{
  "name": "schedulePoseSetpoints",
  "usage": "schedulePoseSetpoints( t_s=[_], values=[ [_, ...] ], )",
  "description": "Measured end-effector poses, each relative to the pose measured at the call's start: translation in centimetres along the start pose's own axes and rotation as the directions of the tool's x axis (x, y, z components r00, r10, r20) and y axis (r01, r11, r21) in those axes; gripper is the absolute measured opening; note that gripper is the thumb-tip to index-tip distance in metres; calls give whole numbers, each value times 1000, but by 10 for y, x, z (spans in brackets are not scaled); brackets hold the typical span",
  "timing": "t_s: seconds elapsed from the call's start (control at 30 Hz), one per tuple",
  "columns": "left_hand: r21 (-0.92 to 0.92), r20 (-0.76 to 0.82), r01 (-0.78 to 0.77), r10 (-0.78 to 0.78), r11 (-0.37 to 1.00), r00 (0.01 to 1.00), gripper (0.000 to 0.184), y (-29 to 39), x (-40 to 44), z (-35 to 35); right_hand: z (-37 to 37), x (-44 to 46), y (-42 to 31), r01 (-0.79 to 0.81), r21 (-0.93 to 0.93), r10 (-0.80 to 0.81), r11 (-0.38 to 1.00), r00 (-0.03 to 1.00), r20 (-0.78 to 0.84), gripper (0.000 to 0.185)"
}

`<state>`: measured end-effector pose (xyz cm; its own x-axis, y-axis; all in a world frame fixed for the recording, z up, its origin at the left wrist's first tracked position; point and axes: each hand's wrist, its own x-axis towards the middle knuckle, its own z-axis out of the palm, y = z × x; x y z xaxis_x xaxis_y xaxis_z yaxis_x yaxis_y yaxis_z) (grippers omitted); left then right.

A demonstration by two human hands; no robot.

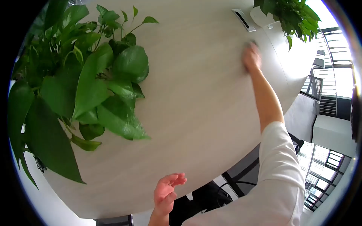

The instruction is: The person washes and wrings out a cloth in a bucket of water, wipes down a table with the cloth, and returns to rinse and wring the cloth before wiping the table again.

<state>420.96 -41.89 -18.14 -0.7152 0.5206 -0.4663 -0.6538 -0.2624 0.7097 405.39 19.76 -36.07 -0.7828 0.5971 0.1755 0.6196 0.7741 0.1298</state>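
Observation:
My right hand (252, 58) is stretched far out over the pale table (196, 94), blurred by motion. Its fingers look closed, and a small dark smear (253, 43) shows at their tips; what it is cannot be made out. Down by the near table edge, my left hand (165, 194) is raised with fingers loosely bent and thumb apart, holding nothing. A large leafy green plant (90, 79) spreads over the left side of the table, away from both hands.
At the far right stands a second plant (294, 17) in a white pot (262, 17), beside a slotted socket panel (243, 20) set in the tabletop. A dark chair (243, 169) is under the near right edge. Windows (333, 64) lie beyond.

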Motion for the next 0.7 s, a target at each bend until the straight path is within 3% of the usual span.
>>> schedulePoseSetpoints(
  t_s=[0.03,0.07,0.1,0.13,0.2,0.23,0.27,0.3,0.33,0.37,0.4,0.43,0.47,0.53,0.6,0.67,0.7],
  values=[
    [-6,0,16,-16,1000,1000,51,2,-4,-2,-19,-33,42,-130,-118,141,984,986,85,50],
    [-24,8,2,-2,1000,1000,51,1,-7,-3,-50,-66,57,-350,-8,346,937,923,168,51],
    [-45,18,-15,16,999,1000,51,1,-10,-4,-29,-83,92,-397,49,392,917,916,81,51],
    [-58,19,-10,11,998,1000,51,2,-17,-6,-6,-99,121,-433,111,436,895,900,-4,51],
    [-69,36,-36,39,997,999,52,1,-27,-9,-38,-100,78,-275,-232,337,933,895,294,53],
    [-68,40,-30,33,997,999,52,1,-34,-12,-34,-99,45,-166,-172,207,971,942,263,52],
    [-56,28,-42,43,998,999,53,1,-40,-14,-83,-110,-32,-92,124,61,988,969,238,51],
    [-42,13,-50,50,998,999,53,-2,-45,-17,-52,-115,-75,38,246,-57,969,996,72,50],
    [-39,11,-41,42,998,999,53,-5,-51,-23,-57,-141,-127,489,-317,-487,813,869,91,49],
    [-22,6,-69,69,997,998,54,-10,-56,-28,-86,-177,-189,527,204,-520,825,849,-89,46],
    [-8,0,-95,95,995,995,55,-13,-60,-30,-100,-221,-228,687,275,-672,673,723,-160,45],
    [12,0,-115,115,993,993,57,-15,-65,-31,-118,-270,-258,703,409,-732,582,672,-115,46],
    [1,-24,-106,106,994,994,57,-15,-69,-27,-135,-292,-257,708,420,-746,568,658,-101,46],
    [-39,20,-155,156,987,988,54,-13,-85,-27,-159,-341,-252,786,491,-901,376,434,-6,47],
    [-82,28,-150,152,985,988,53,-14,-110,-31,-158,-324,-215,691,459,-783,559,622,16,49],
    [-134,78,-183,195,974,978,51,-16,-122,-40,-138,-295,-170,484,407,-541,775,840,30,48],
    [-170,104,-190,209,967,972,50,-19,-130,-47,-131,-284,-148,418,415,-446,808,894,-30,48]
  ],
)
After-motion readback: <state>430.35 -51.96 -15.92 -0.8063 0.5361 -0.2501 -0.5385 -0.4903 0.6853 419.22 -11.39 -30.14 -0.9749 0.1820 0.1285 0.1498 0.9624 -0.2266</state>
